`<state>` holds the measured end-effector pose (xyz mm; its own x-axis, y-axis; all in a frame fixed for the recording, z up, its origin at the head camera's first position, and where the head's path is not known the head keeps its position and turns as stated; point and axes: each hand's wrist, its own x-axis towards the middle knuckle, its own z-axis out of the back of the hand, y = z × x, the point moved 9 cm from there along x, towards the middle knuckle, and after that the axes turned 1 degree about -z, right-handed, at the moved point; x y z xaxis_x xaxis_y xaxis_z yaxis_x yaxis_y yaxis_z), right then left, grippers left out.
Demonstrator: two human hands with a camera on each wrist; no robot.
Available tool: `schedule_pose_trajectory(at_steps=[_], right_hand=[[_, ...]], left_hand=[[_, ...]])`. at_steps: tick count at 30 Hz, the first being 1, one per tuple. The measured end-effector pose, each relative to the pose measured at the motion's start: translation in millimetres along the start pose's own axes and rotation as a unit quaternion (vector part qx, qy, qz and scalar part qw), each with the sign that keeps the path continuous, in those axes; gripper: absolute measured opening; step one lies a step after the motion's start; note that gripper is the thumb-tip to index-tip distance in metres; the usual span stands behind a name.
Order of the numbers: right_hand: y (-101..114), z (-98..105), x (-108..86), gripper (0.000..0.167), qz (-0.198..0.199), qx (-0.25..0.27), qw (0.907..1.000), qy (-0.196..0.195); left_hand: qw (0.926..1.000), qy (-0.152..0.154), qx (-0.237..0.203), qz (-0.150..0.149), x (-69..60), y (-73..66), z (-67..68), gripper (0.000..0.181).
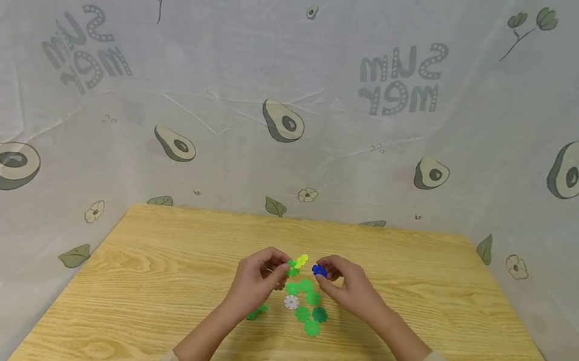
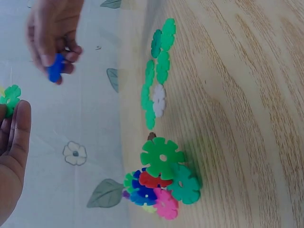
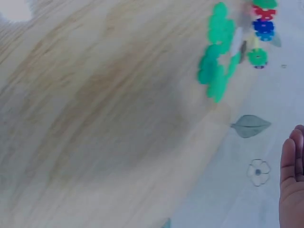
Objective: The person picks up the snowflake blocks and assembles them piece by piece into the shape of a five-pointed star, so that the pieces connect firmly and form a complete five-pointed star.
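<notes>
My left hand (image 1: 257,280) pinches a green flower-shaped disc (image 1: 293,269), with a yellow disc (image 1: 302,261) against its upper edge. A blue flower-shaped disc (image 1: 319,270) is between the thumb and fingers of my right hand (image 1: 352,284), a short gap away from the yellow one. Both hands are above the table. Below them lie several loose green discs (image 1: 302,313), a white disc (image 1: 291,302) and a dark green disc (image 1: 319,314). In the right wrist view only part of a hand (image 3: 292,185) shows, at the right edge.
Beside the loose discs, a cluster of coloured discs (image 2: 161,156) rests on the wooden table (image 1: 155,285), largely hidden by my left hand in the head view. Red, blue, pink and teal pieces show in it. A printed curtain (image 1: 227,154) stands behind the table.
</notes>
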<state>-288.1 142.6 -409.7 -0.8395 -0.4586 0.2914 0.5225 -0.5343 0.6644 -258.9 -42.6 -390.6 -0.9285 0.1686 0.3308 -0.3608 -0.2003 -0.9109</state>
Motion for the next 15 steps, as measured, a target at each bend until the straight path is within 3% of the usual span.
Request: schedule_pose_trajectory(at_steps=[7,15], right_hand=[[23,8,-1.0,0.018,0.041,0.020,0.9988,-0.018],[34,10,-1.2,0.020,0.035,0.047,0.9981,-0.018]], left_hand=[[1.0000,0.000,0.004,-0.003,-0.4,-1.6,0.3,0.007],[0.9996,0.007,0.013,-0.023,-0.1,-1.6,-2.0,0.009]])
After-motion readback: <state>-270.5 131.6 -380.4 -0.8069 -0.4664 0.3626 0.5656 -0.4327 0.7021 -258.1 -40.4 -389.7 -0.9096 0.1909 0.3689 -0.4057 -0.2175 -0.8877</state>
